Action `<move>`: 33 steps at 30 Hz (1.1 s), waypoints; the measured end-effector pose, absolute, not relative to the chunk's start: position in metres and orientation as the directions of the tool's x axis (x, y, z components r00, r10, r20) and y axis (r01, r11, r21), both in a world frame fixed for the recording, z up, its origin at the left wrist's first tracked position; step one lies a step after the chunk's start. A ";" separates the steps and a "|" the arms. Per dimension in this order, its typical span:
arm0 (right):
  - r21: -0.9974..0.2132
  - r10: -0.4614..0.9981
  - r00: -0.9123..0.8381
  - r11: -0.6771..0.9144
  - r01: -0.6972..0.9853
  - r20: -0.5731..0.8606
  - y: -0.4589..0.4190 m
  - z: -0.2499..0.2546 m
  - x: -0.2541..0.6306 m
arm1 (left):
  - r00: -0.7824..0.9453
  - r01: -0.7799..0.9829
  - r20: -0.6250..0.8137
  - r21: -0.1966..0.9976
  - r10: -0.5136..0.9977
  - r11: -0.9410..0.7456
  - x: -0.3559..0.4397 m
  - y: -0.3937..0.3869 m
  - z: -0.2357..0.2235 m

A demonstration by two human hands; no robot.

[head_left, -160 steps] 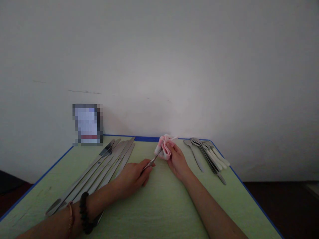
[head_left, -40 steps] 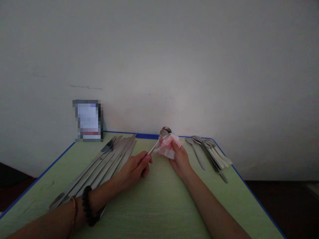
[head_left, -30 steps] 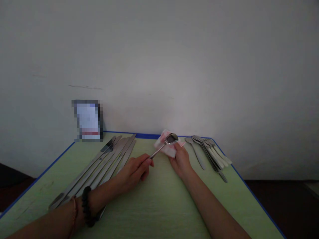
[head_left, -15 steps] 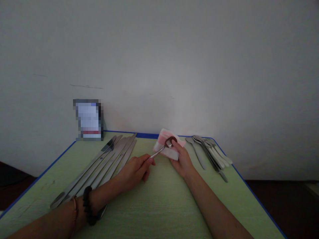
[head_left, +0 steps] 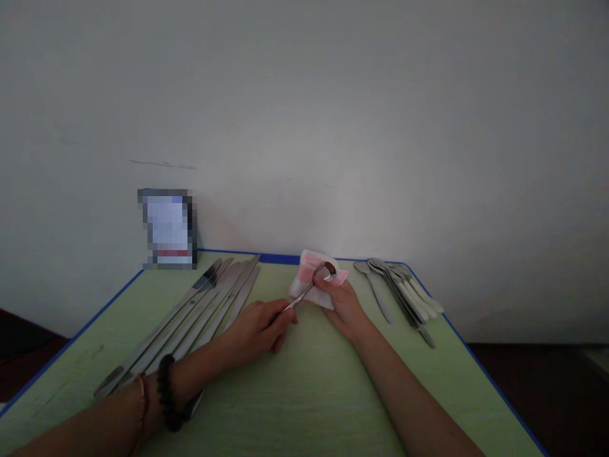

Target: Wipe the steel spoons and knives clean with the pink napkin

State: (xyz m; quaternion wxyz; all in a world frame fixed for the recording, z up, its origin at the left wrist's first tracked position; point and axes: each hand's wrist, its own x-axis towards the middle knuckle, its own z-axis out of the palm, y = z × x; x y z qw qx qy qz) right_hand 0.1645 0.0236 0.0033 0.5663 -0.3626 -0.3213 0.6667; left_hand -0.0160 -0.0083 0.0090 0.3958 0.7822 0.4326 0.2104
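Note:
A metal spoon [head_left: 301, 296] is pinched by the end of its handle in my left hand [head_left: 263, 325], its bowl pointing away to the right. Under that bowl lies a folded pink and white cloth [head_left: 307, 271], which my right hand [head_left: 343, 304] grips from the right. My right thumb rests over the spoon where handle and bowl meet, so the bowl is partly covered. Several table knives [head_left: 190, 324] lie side by side near my left forearm. One loose spoon [head_left: 378, 295] lies on the table just right of my right hand.
A pile of spoons and white-handled cutlery [head_left: 409, 292] lies by the right edge of the green table [head_left: 333, 393], which has blue edging. A blurred-out screen device [head_left: 167, 228] leans on the wall [head_left: 304, 127] at the back left.
My right thumb has moved left, from the spoon's bowl toward its neck. The cloth has shifted slightly left with my right hand. My left hand still holds the handle.

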 end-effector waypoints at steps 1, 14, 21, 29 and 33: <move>-0.843 0.988 -0.093 -0.151 -0.517 -0.120 0.024 0.003 0.164 | 0.544 0.512 -0.016 0.798 0.839 -0.317 -0.016 -0.009 0.010; -0.830 0.999 0.037 0.016 -0.557 -0.005 0.027 0.000 0.164 | 0.555 0.592 -0.026 0.714 0.832 -0.373 -0.014 -0.009 0.015; -0.838 0.991 -0.118 -0.112 -0.534 -0.058 0.023 0.002 0.168 | 0.569 0.439 -0.083 0.872 0.818 -0.217 -0.019 -0.008 0.005; -0.882 0.999 -0.035 -0.048 -0.470 -0.036 0.026 -0.007 0.163 | 0.564 0.521 -0.041 0.792 0.825 -0.317 -0.017 -0.008 0.009; -0.942 0.989 0.077 0.143 -0.305 0.125 0.030 -0.011 0.162 | 0.565 0.545 -0.041 0.768 0.824 -0.335 -0.018 -0.008 0.009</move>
